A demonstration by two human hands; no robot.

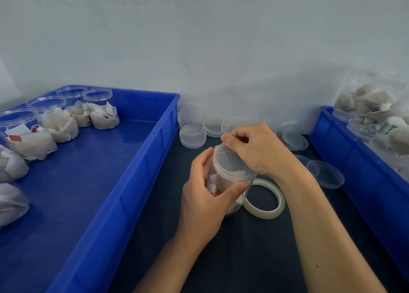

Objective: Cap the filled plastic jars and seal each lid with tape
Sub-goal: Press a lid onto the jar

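Gripping jar (230,182) body: left hand (203,202) curled round | right hand (256,149) fingers curled over lid (228,160)

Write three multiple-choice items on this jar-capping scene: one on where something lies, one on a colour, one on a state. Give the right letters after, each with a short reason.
1. Where does the tape roll lie?
A. In the left crate
B. On the dark mat just right of the held jar
C. On top of a lid stack

2. What colour are the crates?
A. Blue
B. Green
C. Grey

3. What state are the jars in the left crate in?
A. Capped and taped
B. Empty
C. Filled, without lids

Answers:
1 B: the tape roll lies flat on the mat, beside the jar that the left hand grips while the right hand holds its lid.
2 A: both the left crate and the right crate are blue.
3 C: the open jars hold white packets, mouths uncovered.
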